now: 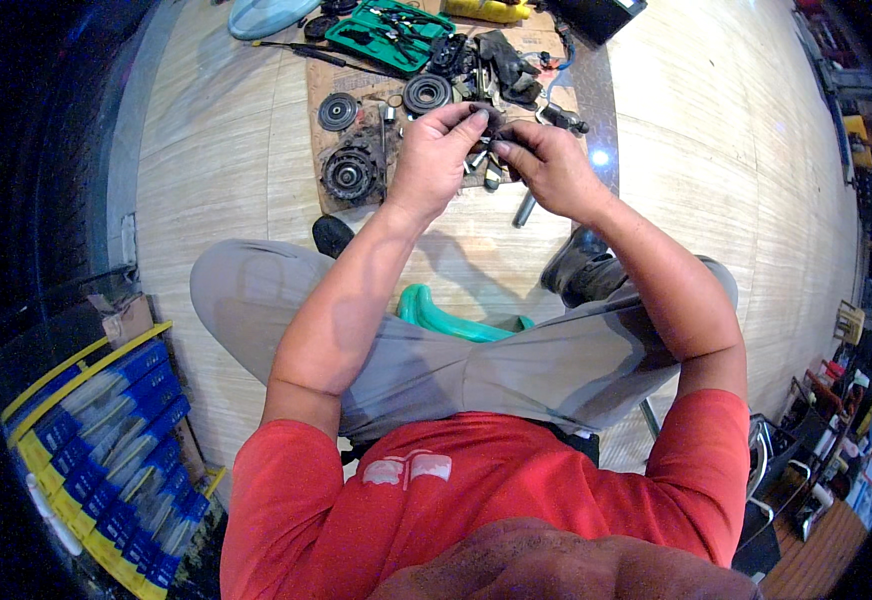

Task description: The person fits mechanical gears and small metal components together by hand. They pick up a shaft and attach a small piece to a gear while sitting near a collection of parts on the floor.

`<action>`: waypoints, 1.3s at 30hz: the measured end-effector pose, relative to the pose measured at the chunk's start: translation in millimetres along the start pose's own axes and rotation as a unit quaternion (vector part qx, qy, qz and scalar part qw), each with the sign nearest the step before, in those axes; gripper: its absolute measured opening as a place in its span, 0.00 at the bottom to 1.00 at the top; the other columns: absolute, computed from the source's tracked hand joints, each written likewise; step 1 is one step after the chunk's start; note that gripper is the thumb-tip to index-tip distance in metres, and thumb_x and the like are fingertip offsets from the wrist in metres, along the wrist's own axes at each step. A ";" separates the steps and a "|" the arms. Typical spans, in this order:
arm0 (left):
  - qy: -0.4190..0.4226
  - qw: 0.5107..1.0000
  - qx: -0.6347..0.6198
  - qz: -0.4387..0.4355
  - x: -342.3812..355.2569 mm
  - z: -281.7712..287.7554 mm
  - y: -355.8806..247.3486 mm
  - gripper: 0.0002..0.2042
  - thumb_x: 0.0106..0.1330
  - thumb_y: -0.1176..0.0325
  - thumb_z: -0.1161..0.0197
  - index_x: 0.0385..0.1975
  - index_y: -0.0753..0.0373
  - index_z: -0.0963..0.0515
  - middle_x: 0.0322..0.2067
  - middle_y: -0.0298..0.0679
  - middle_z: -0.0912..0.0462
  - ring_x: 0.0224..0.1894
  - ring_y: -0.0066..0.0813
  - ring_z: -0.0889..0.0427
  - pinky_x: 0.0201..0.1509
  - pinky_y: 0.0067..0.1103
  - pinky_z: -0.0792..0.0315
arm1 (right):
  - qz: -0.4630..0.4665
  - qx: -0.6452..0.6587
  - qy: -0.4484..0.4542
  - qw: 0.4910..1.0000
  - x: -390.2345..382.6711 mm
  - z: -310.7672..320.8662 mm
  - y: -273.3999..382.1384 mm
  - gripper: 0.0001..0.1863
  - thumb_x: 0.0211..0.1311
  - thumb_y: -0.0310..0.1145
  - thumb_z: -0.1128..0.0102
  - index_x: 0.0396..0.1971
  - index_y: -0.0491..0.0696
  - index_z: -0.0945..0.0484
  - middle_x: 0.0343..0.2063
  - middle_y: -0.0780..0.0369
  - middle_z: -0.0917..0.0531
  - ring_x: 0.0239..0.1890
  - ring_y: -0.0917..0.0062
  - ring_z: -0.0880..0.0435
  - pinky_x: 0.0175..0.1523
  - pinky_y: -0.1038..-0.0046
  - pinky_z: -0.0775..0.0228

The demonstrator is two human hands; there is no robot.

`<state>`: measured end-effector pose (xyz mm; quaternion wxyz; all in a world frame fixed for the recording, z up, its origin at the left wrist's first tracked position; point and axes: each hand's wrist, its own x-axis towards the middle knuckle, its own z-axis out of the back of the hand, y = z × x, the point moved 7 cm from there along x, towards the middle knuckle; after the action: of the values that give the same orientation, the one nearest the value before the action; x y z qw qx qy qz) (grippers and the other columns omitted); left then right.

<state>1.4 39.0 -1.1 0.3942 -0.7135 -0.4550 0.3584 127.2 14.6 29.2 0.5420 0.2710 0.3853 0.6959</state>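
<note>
Above a sheet of stained cardboard, both hands are raised close together. The fingers of my left hand pinch a small dark part, whose kind I cannot make out. My right hand is closed too, its thumb and fingers pressed together beside that part; they hide most of it. Below and between the hands lie several small metal pieces. Left of my left hand are a toothed round clutch-like part, a grooved pulley and a black ring-shaped part.
A green tool case sits at the far side, with a screwdriver near it. Black cloth or gloves lie beyond the hands. A metal tube rests by my right foot. Blue-and-yellow racks stand at left.
</note>
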 end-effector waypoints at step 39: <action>-0.054 0.998 -0.039 0.016 1.8 7.3 11.5 0.08 0.66 0.67 0.42 0.34 0.66 0.21 0.29 0.34 0.18 0.28 0.17 0.23 0.34 0.15 0.28 | -0.057 -0.038 0.011 0.998 -3.6 -2.5 1.3 0.12 0.62 0.36 0.44 0.32 0.40 0.22 0.19 0.51 0.22 0.23 0.64 0.21 0.30 0.65 0.31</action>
<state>-0.2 39.3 -14.7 0.3351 -0.7154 -0.4775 0.3845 125.4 10.4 29.0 0.5867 0.2198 0.3796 0.6808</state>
